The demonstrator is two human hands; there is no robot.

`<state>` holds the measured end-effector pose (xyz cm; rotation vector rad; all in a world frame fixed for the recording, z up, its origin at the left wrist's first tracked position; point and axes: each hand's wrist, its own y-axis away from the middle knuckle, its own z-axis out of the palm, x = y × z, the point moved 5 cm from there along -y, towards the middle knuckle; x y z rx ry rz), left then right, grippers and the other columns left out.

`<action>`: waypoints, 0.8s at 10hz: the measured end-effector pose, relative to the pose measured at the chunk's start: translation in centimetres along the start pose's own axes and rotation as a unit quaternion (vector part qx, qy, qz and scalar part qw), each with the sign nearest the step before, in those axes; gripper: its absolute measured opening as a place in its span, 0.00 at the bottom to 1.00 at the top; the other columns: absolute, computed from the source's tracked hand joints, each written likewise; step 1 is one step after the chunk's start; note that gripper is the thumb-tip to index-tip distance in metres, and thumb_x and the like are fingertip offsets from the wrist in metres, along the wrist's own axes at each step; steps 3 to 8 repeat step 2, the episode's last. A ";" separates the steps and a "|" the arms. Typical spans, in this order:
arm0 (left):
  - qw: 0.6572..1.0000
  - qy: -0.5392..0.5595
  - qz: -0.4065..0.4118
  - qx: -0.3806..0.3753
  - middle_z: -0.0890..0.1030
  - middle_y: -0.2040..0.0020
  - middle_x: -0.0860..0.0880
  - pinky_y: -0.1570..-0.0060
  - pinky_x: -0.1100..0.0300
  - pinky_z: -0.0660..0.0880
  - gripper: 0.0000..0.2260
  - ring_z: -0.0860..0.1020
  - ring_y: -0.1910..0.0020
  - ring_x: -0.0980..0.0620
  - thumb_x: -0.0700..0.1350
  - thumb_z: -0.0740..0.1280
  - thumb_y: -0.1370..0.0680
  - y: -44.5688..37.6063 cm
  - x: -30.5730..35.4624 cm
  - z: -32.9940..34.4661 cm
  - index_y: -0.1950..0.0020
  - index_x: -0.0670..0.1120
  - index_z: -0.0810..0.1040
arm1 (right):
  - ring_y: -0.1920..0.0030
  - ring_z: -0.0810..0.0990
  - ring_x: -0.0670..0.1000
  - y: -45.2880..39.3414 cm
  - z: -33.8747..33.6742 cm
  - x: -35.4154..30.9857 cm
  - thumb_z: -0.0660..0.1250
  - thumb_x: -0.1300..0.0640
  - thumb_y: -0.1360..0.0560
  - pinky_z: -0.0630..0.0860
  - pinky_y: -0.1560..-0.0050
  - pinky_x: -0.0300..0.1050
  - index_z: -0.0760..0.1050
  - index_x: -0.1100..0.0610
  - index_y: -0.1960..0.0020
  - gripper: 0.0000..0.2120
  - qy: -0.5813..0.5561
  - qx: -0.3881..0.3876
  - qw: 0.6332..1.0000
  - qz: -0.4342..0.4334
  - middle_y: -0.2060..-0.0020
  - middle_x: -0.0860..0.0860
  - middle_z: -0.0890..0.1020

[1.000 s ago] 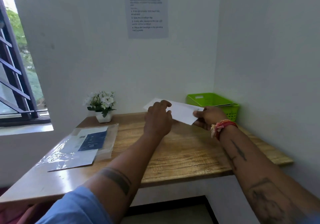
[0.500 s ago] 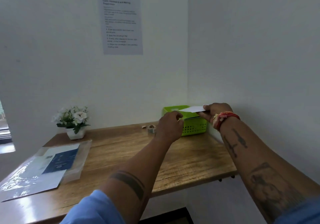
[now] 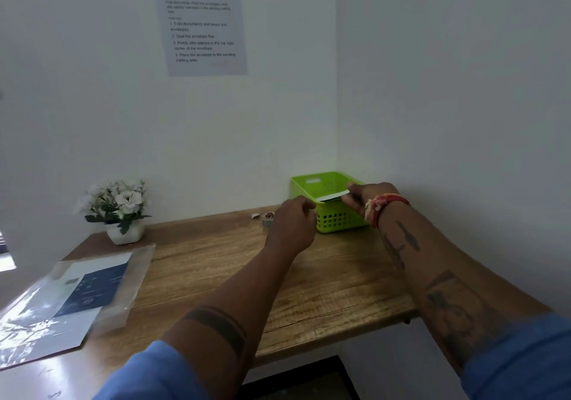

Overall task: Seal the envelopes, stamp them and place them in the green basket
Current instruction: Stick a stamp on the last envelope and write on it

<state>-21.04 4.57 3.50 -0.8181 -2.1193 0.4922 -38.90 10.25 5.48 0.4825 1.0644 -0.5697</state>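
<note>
- Looks like a small office mail-prep nook, tucked into a bare white corner.
- Wooden desk (image 3: 324, 291) fixed to the wall, more worktop than furniture.
- Printed sheet (image 3: 200, 19) taped up above it, with numbered steps about folding documents, sealing envelope flaps and stamps.
- Green basket (image 3: 327, 205) in the corner, a bag of paperwork (image 3: 77, 294) on the left, and a little flower pot (image 3: 120, 211) by the wall.

Both arms are stretched forward, with blue sleeves pushed up. The left hand (image 3: 292, 225) is seen from the back, its fingers curled loosely and nothing held. The right hand (image 3: 369, 197) is raised slightly higher, and an envelope (image 3: 330, 197) is pinched in its fingers.
</note>
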 end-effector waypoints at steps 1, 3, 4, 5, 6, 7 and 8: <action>1.000 0.001 -0.002 0.002 0.84 0.46 0.50 0.48 0.59 0.74 0.10 0.81 0.47 0.51 0.46 0.66 0.21 0.4 -0.1 -0.1 0.42 0.47 0.82 | 0.67 0.76 0.51 0.2 -0.1 1.1 0.70 0.65 0.23 0.84 0.66 0.46 0.71 0.66 0.61 0.11 0.009 0.013 1.000 -0.001 0.66 0.57 0.75; 1.000 0.001 -0.005 0.015 0.84 0.48 0.50 0.50 0.59 0.73 0.09 0.80 0.48 0.51 0.47 0.65 0.21 0.9 0.1 -0.9 0.44 0.48 0.81 | 0.70 0.77 0.51 1.0 0.0 1.9 0.69 0.58 0.21 0.83 0.71 0.47 0.74 0.64 0.54 0.09 0.009 0.033 0.999 -0.007 0.67 0.55 0.75; 1.000 0.001 -0.005 0.015 0.84 0.48 0.50 0.50 0.59 0.73 0.09 0.80 0.48 0.51 0.47 0.65 0.21 0.9 0.1 -0.9 0.44 0.48 0.81 | 0.70 0.77 0.51 1.0 0.0 1.9 0.69 0.58 0.21 0.83 0.71 0.47 0.74 0.64 0.54 0.09 0.009 0.033 0.999 -0.007 0.67 0.55 0.75; 1.000 0.001 -0.005 0.015 0.84 0.48 0.50 0.50 0.59 0.73 0.09 0.80 0.48 0.51 0.47 0.65 0.21 0.9 0.1 -0.9 0.44 0.48 0.81 | 0.70 0.77 0.51 1.0 0.0 1.9 0.69 0.58 0.21 0.83 0.71 0.47 0.74 0.64 0.54 0.09 0.009 0.033 0.999 -0.007 0.67 0.55 0.75; 1.000 0.001 -0.005 0.015 0.84 0.48 0.50 0.50 0.59 0.73 0.09 0.80 0.48 0.51 0.47 0.65 0.21 0.9 0.1 -0.9 0.44 0.48 0.81 | 0.70 0.77 0.51 1.0 0.0 1.9 0.69 0.58 0.21 0.83 0.71 0.47 0.74 0.64 0.54 0.09 0.009 0.033 0.999 -0.007 0.67 0.55 0.75; 1.000 0.001 -0.005 0.015 0.84 0.48 0.50 0.50 0.59 0.73 0.09 0.80 0.48 0.51 0.47 0.65 0.21 0.9 0.1 -0.9 0.44 0.48 0.81 | 0.70 0.77 0.51 1.0 0.0 1.9 0.69 0.58 0.21 0.83 0.71 0.47 0.74 0.64 0.54 0.09 0.009 0.033 0.999 -0.007 0.67 0.55 0.75; 1.000 0.001 -0.005 0.015 0.84 0.48 0.50 0.50 0.59 0.73 0.09 0.80 0.48 0.51 0.47 0.65 0.21 0.9 0.1 -0.9 0.44 0.48 0.81 | 0.70 0.77 0.51 1.0 0.0 1.9 0.69 0.58 0.21 0.83 0.71 0.47 0.74 0.64 0.54 0.09 0.009 0.033 0.999 -0.007 0.67 0.55 0.75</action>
